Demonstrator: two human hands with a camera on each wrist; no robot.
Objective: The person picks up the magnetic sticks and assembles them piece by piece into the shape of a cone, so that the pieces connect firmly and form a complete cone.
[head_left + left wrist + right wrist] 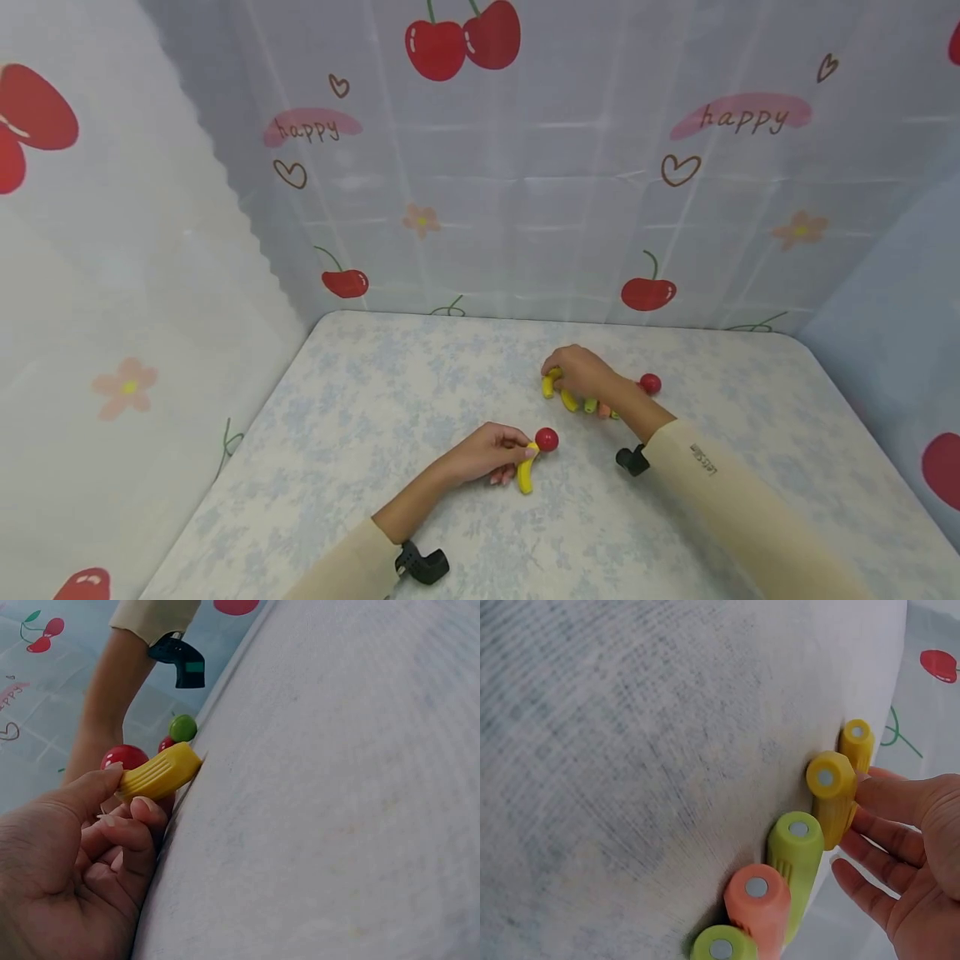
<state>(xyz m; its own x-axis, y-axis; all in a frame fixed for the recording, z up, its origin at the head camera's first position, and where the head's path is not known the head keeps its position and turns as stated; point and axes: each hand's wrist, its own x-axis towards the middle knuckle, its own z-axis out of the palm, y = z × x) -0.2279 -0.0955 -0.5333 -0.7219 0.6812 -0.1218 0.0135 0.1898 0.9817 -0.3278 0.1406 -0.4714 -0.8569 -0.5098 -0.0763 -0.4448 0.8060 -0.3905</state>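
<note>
Between its thumb and fingers, my left hand [491,452] pinches a curved yellow toy banana [525,475], whose ridged side faces the left wrist view. A glossy red ball [547,439] sits right by the banana's upper end. Farther back, my right hand [581,371] reaches down over a row of toy pieces and holds the leftmost yellow toy banana [857,739] by its side. A second yellow banana [830,795] stands close beside the thumb. Light green [796,847] and salmon [759,900] pieces follow, with grey discs on their ends.
Another light green piece [721,946] ends the row in the right wrist view. A second red ball [650,383] lies beyond the right forearm. A green ball [182,727] shows in the left wrist view. The patterned tabletop [360,400] meets a cherry-print curtain [510,208].
</note>
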